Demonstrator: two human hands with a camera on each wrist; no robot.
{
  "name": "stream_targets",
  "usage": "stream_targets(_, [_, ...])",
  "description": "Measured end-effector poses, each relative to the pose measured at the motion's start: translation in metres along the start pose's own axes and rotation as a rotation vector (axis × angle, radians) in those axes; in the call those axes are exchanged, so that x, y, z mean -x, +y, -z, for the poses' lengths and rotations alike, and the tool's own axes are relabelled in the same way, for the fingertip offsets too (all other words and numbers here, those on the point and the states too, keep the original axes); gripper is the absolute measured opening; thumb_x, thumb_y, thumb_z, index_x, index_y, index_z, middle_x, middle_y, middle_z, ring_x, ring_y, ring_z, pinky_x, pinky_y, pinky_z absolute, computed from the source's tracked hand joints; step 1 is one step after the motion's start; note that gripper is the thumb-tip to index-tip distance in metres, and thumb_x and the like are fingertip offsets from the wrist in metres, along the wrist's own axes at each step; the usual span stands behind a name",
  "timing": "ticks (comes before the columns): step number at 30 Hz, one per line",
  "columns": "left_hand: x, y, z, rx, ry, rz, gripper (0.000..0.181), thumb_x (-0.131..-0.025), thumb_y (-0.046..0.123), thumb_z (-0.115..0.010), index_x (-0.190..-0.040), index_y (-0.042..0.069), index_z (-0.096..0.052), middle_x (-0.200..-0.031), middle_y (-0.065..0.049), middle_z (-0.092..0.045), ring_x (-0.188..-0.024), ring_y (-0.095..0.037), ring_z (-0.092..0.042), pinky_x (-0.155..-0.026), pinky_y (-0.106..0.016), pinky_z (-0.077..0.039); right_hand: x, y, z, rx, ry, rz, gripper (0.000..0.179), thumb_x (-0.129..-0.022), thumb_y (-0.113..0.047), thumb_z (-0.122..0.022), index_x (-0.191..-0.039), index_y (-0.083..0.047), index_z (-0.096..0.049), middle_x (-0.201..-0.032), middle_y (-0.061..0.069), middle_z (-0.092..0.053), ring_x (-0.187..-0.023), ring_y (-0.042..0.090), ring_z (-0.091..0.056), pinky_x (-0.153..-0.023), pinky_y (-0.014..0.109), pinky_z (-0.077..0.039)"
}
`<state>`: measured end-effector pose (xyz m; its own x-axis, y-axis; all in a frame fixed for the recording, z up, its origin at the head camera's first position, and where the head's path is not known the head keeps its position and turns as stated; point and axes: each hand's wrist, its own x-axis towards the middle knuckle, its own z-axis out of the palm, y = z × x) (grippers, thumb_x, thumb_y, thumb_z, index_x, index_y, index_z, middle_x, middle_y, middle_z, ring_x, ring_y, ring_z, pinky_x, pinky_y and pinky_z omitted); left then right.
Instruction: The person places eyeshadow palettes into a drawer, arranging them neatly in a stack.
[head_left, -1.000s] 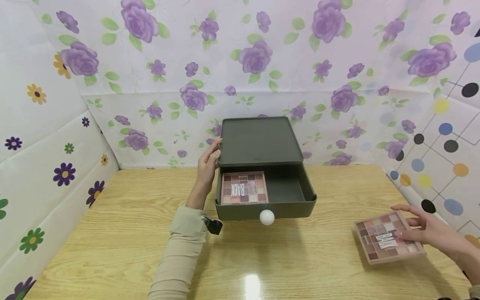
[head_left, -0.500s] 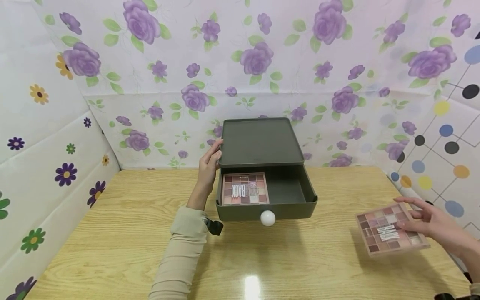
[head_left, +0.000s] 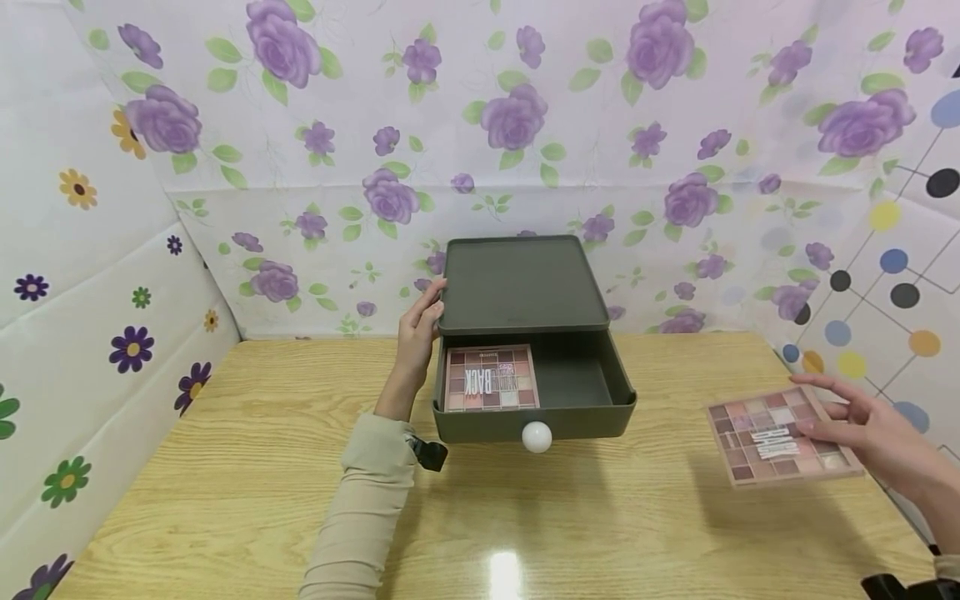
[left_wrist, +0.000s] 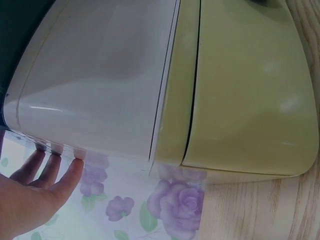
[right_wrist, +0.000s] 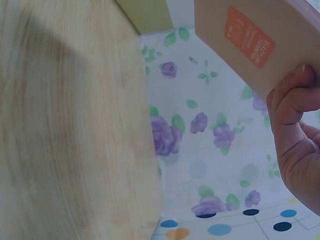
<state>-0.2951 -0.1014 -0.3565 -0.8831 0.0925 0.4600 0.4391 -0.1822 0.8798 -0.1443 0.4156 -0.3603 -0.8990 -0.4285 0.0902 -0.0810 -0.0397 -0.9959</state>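
A dark green drawer unit (head_left: 525,283) stands at the centre back in the head view. Its top drawer (head_left: 588,422), with a round white knob (head_left: 537,437), is pulled out. One eyeshadow palette (head_left: 491,379) lies in the drawer's left half; the right half shows bare bottom. My left hand (head_left: 415,343) rests against the unit's left side, fingers stretched along it. Off to the right, my right hand (head_left: 885,437) grips a second eyeshadow palette (head_left: 772,446) by its right edge, raised over the table. An orange label (right_wrist: 250,37) shows on its underside in the right wrist view.
Below the green tier, the left wrist view shows a white tier (left_wrist: 100,85) and a yellow one (left_wrist: 250,100). A wood-grain table (head_left: 262,483) carries the unit. Flowered sheets (head_left: 315,125) hang behind and at the left, a dotted sheet (head_left: 885,317) at the right.
My right hand has lifted the palette a little and tilted it flatter. The left hand and the pulled-out drawer stay where they were.
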Motion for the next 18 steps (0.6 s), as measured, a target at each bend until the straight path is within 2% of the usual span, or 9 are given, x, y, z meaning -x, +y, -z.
stream_targets(9, [0.001, 0.002, 0.0, 0.028, -0.001, 0.01, 0.047, -0.093, 0.015, -0.04, -0.137, 0.0, -0.038, -0.145, -0.011, -0.03, -0.126, -0.024, -0.036, -0.081, -0.024, -0.044, -0.007, -0.015, -0.012, -0.05, 0.087, -0.043, 0.057, -0.093, 0.011, -0.035, -0.131, -0.031, -0.043, -0.097, 0.008, -0.068, -0.075, 0.029, -0.066, -0.058, 0.036, -0.052])
stream_targets(18, [0.008, 0.026, -0.009, -0.035, -0.009, 0.034, 0.047, -0.094, 0.011, -0.035, -0.138, -0.006, -0.033, -0.146, -0.019, -0.024, -0.131, -0.026, -0.028, -0.086, -0.028, -0.042, -0.014, -0.028, -0.018, -0.094, 0.124, -0.005, 0.055, -0.092, 0.01, -0.036, -0.131, -0.027, -0.047, -0.099, 0.005, -0.066, -0.076, 0.025, -0.066, -0.058, 0.033, -0.052])
